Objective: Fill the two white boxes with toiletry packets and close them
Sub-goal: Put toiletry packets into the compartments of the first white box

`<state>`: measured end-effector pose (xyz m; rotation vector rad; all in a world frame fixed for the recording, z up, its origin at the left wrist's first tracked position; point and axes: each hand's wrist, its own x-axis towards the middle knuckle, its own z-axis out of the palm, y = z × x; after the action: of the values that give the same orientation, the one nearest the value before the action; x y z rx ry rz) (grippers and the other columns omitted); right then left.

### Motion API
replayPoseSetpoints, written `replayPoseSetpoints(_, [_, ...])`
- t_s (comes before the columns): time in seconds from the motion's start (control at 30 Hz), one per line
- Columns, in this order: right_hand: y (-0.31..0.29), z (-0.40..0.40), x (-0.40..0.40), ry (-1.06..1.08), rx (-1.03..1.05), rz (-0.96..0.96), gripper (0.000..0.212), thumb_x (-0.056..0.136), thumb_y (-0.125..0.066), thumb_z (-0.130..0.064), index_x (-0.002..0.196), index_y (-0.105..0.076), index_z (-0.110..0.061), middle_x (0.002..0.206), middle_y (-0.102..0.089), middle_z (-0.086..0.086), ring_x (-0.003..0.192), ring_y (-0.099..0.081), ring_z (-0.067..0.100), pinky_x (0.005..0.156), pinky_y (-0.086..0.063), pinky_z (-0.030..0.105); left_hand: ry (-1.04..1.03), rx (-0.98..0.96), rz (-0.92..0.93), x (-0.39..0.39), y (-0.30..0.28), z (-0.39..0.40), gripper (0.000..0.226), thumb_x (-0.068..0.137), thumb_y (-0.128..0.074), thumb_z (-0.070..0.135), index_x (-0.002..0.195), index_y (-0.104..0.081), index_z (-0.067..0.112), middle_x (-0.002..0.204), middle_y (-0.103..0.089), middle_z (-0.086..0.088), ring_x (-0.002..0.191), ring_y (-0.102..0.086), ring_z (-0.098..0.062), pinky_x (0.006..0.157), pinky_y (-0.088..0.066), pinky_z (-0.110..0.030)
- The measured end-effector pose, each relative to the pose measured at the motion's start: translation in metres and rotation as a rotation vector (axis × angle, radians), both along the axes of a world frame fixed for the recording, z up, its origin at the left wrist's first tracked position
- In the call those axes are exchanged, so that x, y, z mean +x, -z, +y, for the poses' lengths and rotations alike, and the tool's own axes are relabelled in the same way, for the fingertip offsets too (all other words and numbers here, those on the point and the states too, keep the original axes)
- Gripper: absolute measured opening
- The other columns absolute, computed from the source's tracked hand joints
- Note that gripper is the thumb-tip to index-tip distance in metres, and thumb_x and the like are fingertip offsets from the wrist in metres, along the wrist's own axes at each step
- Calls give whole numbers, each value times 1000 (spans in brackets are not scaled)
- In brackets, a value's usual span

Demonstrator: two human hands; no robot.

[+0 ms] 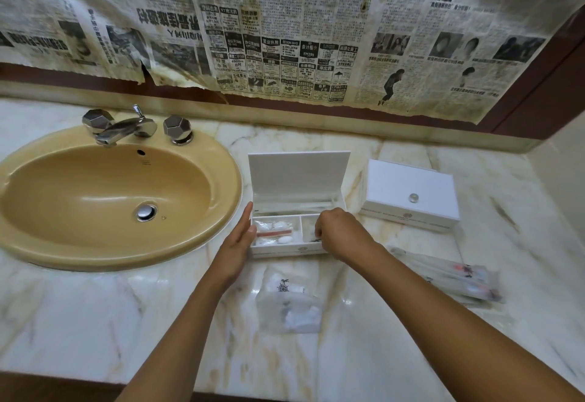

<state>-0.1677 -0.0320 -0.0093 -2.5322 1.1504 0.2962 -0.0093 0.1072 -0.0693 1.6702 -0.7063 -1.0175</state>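
An open white box [297, 180] stands on the marble counter right of the sink, its lid upright. Its front left compartment holds a packet with white cotton pieces and a red strip [276, 232]. My left hand [239, 245] lies flat against the box's left wall, fingers straight. My right hand [340, 232] reaches into the front right compartment with curled fingers pinching a small dark item; what it is stays unclear. A second white box [410, 194] with a clear knob sits shut to the right. Loose clear packets lie in front [289, 305] and at the right [456, 276].
A tan oval sink [104, 195] with a chrome tap [123, 129] takes up the left of the counter. Newspaper sheets [285, 31] cover the wall behind. A side wall closes the counter at the far right. The counter's front edge runs along the bottom.
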Motion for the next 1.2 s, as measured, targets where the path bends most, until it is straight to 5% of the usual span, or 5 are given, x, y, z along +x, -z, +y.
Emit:
replayPoseSetpoints(0.3, [-9, -2, 9, -2, 85, 58, 20, 86, -41, -5, 73, -55, -8, 80, -52, 9, 74, -49, 30, 53, -36, 27, 5, -5, -3, 2, 3, 0, 47, 103, -39, 29, 146, -29, 45, 138, -26, 40, 130, -22, 16, 105, -16, -12])
replayPoseSetpoints(0.5, [9, 11, 6, -83, 214, 129, 54, 102, -21, -45, 100, -63, -11, 127, -50, 16, 125, -38, 30, 95, -39, 43, 0, -17, -9, 1, 3, 0, 47, 103, -40, 28, 146, -29, 42, 139, -27, 39, 128, -22, 19, 103, -18, -6])
replayPoseSetpoints(0.67, [10, 16, 7, -65, 204, 124, 73, 97, -12, -60, 108, -66, -12, 138, -42, 16, 133, -31, 32, 104, -33, 46, 0, -15, -16, 1, 2, 0, 47, 103, -39, 27, 148, -28, 40, 142, -26, 36, 126, -22, 21, 86, -20, 10])
replayPoseSetpoints(1.03, [10, 47, -13, -68, -170, -464, 28, 87, -62, -26, 112, -67, -14, 99, -61, 4, 97, -55, 27, 85, -47, 42, 5, -11, -2, 0, 2, 1, 47, 103, -39, 30, 147, -28, 44, 137, -26, 41, 130, -22, 16, 107, -17, -14])
replayPoseSetpoints(1.2, [19, 77, -22, -165, -94, -426, 28, 84, -66, -24, 109, -68, -13, 100, -62, 4, 97, -55, 26, 84, -44, 34, 5, -8, -19, 0, 3, 1, 46, 104, -38, 31, 146, -28, 45, 141, -27, 36, 132, -23, 12, 107, -17, -15])
